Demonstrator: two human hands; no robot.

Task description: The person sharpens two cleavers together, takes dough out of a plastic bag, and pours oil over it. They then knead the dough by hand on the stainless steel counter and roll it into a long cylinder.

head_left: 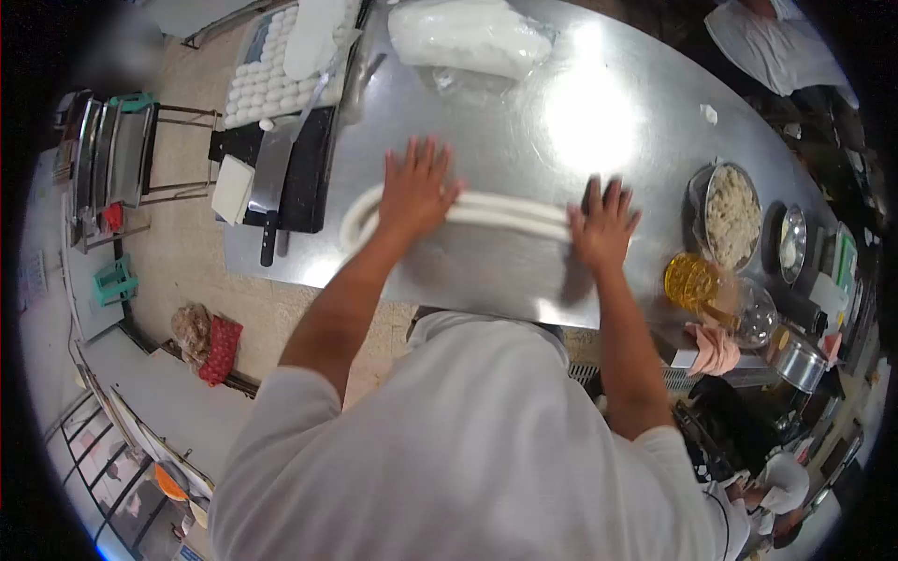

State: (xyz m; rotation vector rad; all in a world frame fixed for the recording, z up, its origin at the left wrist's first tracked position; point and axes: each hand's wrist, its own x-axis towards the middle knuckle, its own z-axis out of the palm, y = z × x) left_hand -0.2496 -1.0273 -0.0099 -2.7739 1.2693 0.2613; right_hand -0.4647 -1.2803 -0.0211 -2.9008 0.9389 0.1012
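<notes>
A long white dough rope (510, 216), folded double, lies across the metal table in front of me. My left hand (414, 192) lies flat near its left part, fingers spread and pointing away from me. Left of that hand the rope bends round in a loop. Over the rope's right end rests my right hand (603, 224), its fingers apart, hiding that end. Both palms face down on the dough, so the parts beneath them are hidden.
On the metal table (486, 280) are a wrapped white mass (468, 37), a bowl of filling (732, 215) and a bottle of yellow oil (690, 280). A cleaver (272, 173) lies by a tray of dough balls (271, 79). Other people (781, 47) stand at right.
</notes>
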